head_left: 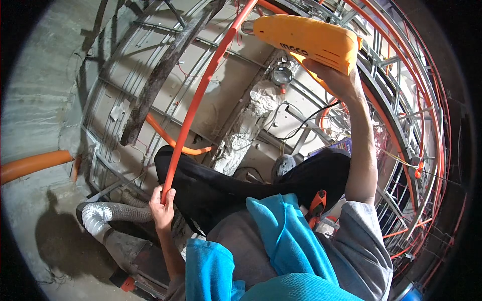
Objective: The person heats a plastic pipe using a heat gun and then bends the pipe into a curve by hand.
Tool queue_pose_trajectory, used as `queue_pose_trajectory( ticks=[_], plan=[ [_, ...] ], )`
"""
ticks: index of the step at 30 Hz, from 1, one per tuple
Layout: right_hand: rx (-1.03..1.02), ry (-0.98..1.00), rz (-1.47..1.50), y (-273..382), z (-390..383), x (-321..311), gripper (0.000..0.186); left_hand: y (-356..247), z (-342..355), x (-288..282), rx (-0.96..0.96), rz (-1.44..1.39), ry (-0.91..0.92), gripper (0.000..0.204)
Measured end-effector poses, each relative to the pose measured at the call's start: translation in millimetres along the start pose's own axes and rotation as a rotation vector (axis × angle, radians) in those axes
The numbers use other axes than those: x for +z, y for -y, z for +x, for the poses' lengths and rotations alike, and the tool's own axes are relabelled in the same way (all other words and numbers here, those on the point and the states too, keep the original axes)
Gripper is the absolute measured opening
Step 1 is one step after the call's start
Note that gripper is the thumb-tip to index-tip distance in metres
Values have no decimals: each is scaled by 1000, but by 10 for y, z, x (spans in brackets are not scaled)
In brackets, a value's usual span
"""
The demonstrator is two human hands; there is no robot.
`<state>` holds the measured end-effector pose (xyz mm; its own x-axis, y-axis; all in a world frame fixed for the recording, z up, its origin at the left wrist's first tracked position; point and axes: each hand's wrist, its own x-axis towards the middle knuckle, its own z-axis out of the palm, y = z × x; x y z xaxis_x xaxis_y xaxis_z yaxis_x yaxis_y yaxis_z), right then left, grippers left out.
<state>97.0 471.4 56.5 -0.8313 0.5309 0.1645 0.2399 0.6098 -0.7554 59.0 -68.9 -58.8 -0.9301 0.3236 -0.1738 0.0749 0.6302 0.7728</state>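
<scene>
My left hand (162,206) is closed around the lower end of a long orange-red plastic conduit pipe (193,108). The pipe slants up and away to the right, past the top edge of the view, and looks slightly wavy partway along. My right hand (340,83) grips the handle of a yellow heat gun (306,41), held high at the upper right. Its metal nozzle (247,27) points left, right beside the upper stretch of the pipe; I cannot tell whether they touch. From the handle's base hangs a black cord (315,116).
Metal ceiling framing (401,100) with red conduits curves along the right. A dark rough beam (165,75) crosses the upper left. Silver flexible duct (95,215) lies at the lower left, near a thick orange pipe (35,166). An orange-and-black tool handle (317,203) sits by my waist.
</scene>
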Motion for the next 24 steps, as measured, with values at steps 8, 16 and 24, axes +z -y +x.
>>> queue_pose_trajectory(
  ticks=[8,16,24],
  plan=[
    [-10,45,-29,-110,-15,20,37,-148,186,171,-37,-170,28,27],
    [-132,61,-48,-410,-13,69,36,-80,388,385,27,-224,18,31],
    [-215,91,-171,-107,-113,2,43,-328,547,490,32,-109,44,27]
  ],
)
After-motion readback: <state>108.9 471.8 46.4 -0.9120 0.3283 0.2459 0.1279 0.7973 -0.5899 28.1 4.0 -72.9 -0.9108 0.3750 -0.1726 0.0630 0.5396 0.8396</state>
